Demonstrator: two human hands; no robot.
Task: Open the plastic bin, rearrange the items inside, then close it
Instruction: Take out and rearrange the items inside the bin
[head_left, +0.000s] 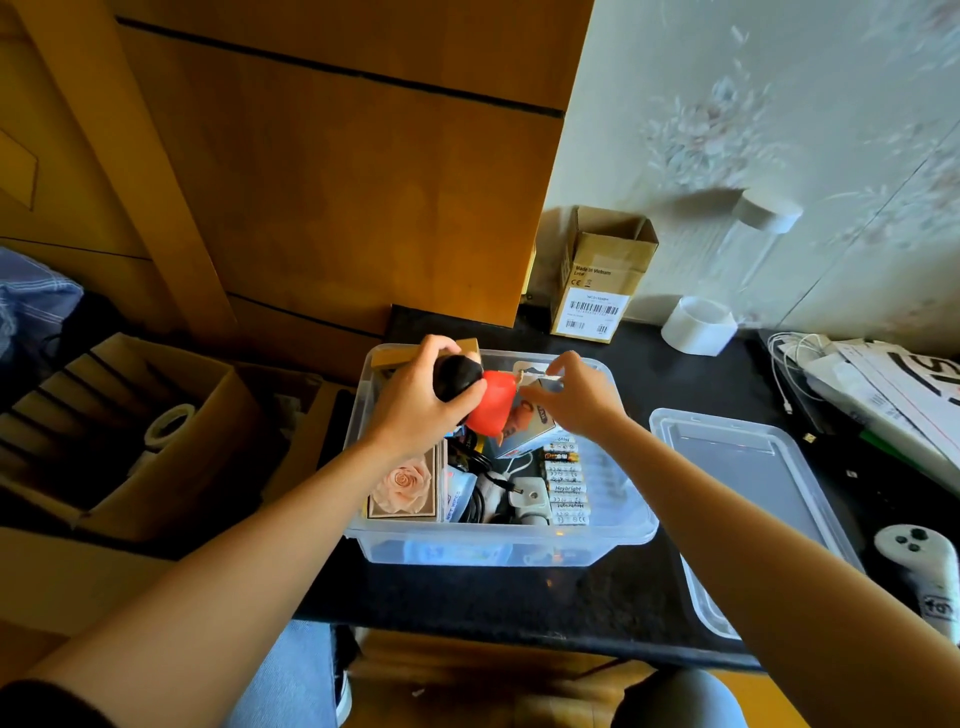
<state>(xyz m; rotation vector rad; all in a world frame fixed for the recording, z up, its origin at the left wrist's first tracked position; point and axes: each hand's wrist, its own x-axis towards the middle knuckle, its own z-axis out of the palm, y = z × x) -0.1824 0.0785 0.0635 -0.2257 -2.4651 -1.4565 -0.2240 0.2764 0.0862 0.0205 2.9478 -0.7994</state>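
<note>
The clear plastic bin (613, 535) stands open on the black tabletop, its lid (753, 467) lying beside it to the right. My left hand (421, 400) grips a red and black figurine (491, 408) by its black head, above the bin's back left part. My right hand (576, 395) pinches a small tag or card (535, 371) at the back of the bin, over a printed box (524, 421). Inside lie a rose-printed box (402, 486), a row of Heybright batteries (566, 488), black cables and a grey adapter (527, 501).
A small cardboard box (597, 280), a tape roll (698, 325) and a clear jar (748, 244) stand at the back by the wall. Papers and a white cable (883, 395) lie right; a white controller (919, 571) sits near right. An open carton (156, 431) stands left on the floor.
</note>
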